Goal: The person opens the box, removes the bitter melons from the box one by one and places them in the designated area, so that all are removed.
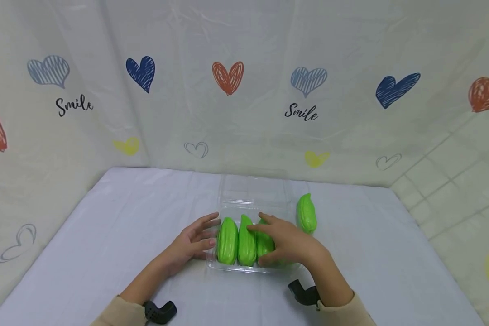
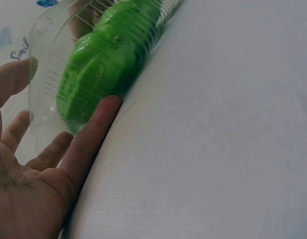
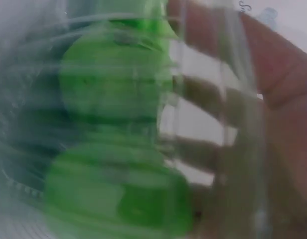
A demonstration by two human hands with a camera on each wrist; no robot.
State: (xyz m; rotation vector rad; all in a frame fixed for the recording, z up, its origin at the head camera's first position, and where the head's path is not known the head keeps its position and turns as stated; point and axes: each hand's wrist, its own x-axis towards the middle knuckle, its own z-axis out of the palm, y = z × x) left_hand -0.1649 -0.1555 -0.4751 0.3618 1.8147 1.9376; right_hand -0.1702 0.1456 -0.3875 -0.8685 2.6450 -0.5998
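A clear plastic clamshell box (image 1: 250,270) lies with its lid raised at the back, holding several bright green, ridged toy gourds. Along its left wall is my left hand (image 1: 191,240), fingers spread, fingertips right at the plastic next to the leftmost gourd (image 1: 227,242). Next to that one lies a second gourd (image 1: 246,246). Over the right part of the box my right hand (image 1: 289,242) is spread, its index finger crossing the second gourd and its thumb low by the third gourd (image 1: 265,243). The palm hides the box's right end; in the right wrist view, fingers touch the gourds' edges.
Another green gourd (image 1: 307,213) lies on the white tablecloth (image 1: 155,194), just right of the box. Behind the table hangs a cloth backdrop (image 1: 252,127) printed with hearts. Black wrist mounts (image 1: 160,312) sit below both hands.
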